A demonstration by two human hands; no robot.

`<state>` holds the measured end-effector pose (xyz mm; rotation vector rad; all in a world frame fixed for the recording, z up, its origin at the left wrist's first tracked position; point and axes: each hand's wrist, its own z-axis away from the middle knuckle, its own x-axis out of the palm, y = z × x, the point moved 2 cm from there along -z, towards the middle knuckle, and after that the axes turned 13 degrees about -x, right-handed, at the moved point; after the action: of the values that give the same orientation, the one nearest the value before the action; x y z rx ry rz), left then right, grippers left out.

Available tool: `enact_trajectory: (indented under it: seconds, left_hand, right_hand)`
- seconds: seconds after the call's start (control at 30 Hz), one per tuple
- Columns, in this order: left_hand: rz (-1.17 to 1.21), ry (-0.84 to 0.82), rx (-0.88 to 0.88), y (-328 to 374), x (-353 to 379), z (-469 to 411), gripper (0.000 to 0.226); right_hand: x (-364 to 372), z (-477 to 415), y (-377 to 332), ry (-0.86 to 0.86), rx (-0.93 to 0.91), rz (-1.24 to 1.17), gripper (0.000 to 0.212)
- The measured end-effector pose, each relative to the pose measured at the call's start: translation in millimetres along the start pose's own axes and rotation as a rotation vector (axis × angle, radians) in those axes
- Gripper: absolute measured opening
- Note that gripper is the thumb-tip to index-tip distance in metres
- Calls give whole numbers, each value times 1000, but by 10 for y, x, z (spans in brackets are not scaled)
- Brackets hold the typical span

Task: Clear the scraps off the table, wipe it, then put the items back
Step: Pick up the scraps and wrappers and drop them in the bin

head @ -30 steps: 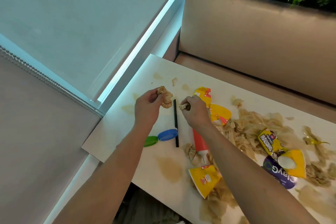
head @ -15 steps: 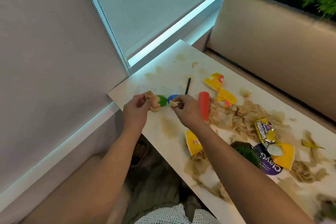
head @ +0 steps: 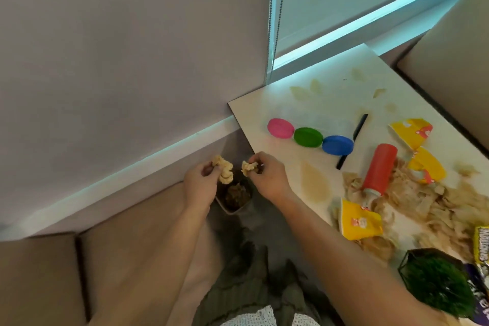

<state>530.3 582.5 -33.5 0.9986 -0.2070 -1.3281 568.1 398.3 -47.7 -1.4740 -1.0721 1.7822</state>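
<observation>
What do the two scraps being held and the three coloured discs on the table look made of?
Larger scrap and smaller scrap: matte tan crumpled paper or tissue, probably, given the soft creases. Pink disc, green disc, blue disc: likely smooth moulded plastic, from their even colour and slight sheen.

Left hand (head: 199, 184), right hand (head: 267, 176) — side by side, fingers (head: 260, 159) tight on scraps (head: 224, 173).

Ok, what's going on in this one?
A person is clearing scraps from a messy table. The left hand grips a beige clump and the right hand pinches a smaller scrap, both held off the table's corner above a small bin that already has scraps in it. A big scrap pile, yellow wrappers and a red bottle lie on the table, so wiping has not begun.
</observation>
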Motion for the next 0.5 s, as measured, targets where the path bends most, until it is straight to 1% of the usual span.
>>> enact_trajectory:
  seconds: [0.1,0.17,0.3,0.5]
  left_hand:
    - [34,-17,-91,-128,-3,-331,30]
    - [6,20,-120,-208,8,-581,27]
    - [-93,85,-133,-335,46,-920,24]
    - [-177,88,-227,-656,166,-1359,26]
  right_hand:
    - [319,-144,82,-58,56,-4,18]
    - [539,-244,158,-85,110,-9,16]
    - [891,-434,353,-85,176,31,16]
    - [1257,-623,783,-102,277,55,15]
